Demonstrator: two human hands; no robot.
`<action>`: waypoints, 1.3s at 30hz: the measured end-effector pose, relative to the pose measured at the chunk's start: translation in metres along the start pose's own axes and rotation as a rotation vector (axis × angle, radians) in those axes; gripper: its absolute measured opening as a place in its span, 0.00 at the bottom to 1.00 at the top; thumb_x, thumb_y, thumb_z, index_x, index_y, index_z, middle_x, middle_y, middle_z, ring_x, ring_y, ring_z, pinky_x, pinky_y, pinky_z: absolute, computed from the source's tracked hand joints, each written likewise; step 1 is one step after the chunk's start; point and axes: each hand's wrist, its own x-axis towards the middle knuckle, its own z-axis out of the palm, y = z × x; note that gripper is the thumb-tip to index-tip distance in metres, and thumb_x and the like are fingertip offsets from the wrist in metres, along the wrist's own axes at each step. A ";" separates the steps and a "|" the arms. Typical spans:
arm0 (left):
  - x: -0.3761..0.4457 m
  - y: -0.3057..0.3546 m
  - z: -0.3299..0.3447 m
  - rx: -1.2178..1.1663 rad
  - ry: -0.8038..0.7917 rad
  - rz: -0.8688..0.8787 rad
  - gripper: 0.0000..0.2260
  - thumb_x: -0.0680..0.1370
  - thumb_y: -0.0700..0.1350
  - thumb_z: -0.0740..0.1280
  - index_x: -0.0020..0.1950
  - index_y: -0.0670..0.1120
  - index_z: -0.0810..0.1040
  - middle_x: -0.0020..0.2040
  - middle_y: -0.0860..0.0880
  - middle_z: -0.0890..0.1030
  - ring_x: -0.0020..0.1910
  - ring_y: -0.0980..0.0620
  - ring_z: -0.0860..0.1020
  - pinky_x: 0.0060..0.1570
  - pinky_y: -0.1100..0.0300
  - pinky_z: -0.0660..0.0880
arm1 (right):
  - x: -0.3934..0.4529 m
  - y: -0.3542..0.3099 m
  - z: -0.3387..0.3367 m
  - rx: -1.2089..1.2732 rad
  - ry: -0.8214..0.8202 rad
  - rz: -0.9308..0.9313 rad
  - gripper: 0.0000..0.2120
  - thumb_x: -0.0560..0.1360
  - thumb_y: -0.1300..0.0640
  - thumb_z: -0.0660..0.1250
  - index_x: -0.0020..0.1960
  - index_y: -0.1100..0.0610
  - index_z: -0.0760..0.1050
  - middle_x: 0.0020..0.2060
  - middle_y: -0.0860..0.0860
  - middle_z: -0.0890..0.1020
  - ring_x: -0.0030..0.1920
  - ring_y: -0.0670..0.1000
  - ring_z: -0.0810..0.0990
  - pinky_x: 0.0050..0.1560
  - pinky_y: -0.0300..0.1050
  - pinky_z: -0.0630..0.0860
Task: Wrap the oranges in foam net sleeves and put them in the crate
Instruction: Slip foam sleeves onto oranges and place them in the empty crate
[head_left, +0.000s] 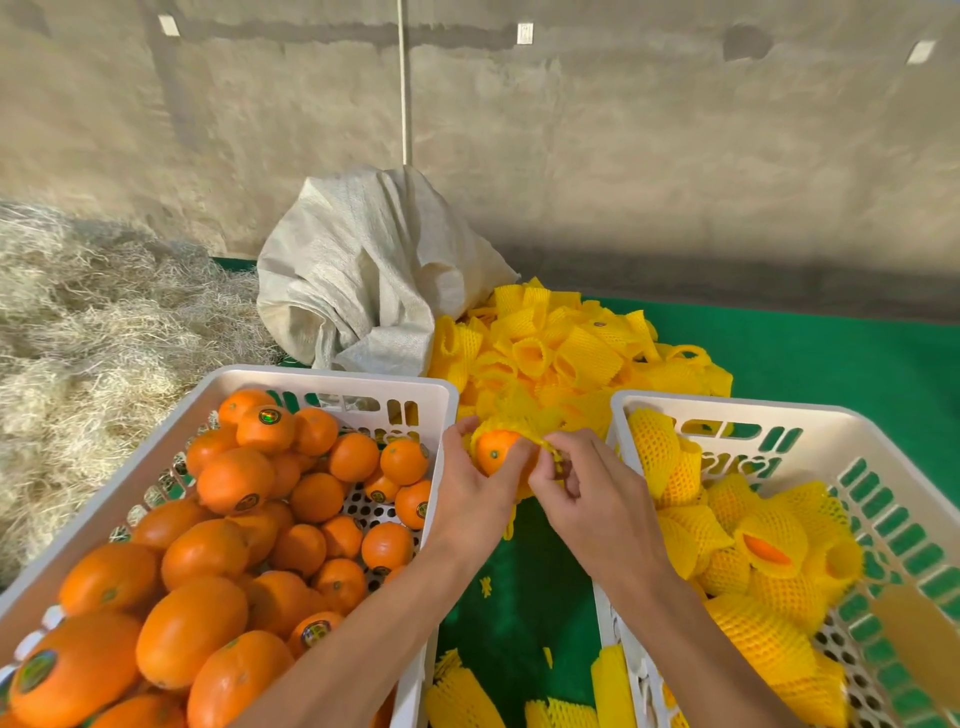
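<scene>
Just between the two crates, my left hand (475, 499) held a round orange (497, 451) half inside a yellow foam net sleeve (524, 423), while my right hand (587, 493) pinched the sleeve's edge. Wrapped oranges (769, 551) lay in the white plastic crate (727, 410) on my right; bare ones (234, 519) filled the left crate (337, 376).

Between my two white crates, the left crate (441, 395) and the right crate (618, 410), runs a narrow strip of green mat (524, 587). Ahead, the sleeve pile (561, 358) and woven sack (358, 280) block me.
</scene>
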 end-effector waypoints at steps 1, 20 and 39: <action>0.001 0.000 0.000 -0.063 -0.025 0.000 0.25 0.79 0.51 0.73 0.73 0.56 0.67 0.59 0.53 0.81 0.56 0.56 0.82 0.50 0.64 0.81 | 0.000 -0.002 0.001 0.026 -0.054 0.102 0.07 0.78 0.55 0.67 0.54 0.56 0.75 0.40 0.47 0.75 0.36 0.44 0.68 0.31 0.37 0.70; 0.003 -0.002 0.003 -0.101 0.035 -0.024 0.31 0.63 0.53 0.80 0.59 0.52 0.67 0.52 0.44 0.82 0.44 0.48 0.86 0.40 0.49 0.85 | 0.005 -0.006 -0.004 0.041 -0.118 0.258 0.09 0.78 0.67 0.70 0.57 0.65 0.81 0.45 0.58 0.81 0.38 0.58 0.80 0.33 0.53 0.77; 0.003 0.002 0.004 -0.184 -0.187 -0.037 0.25 0.73 0.50 0.80 0.68 0.51 0.76 0.57 0.52 0.86 0.57 0.50 0.85 0.53 0.53 0.83 | -0.006 0.000 0.004 0.277 -0.322 0.627 0.23 0.85 0.55 0.57 0.79 0.52 0.64 0.70 0.52 0.76 0.68 0.55 0.76 0.67 0.55 0.75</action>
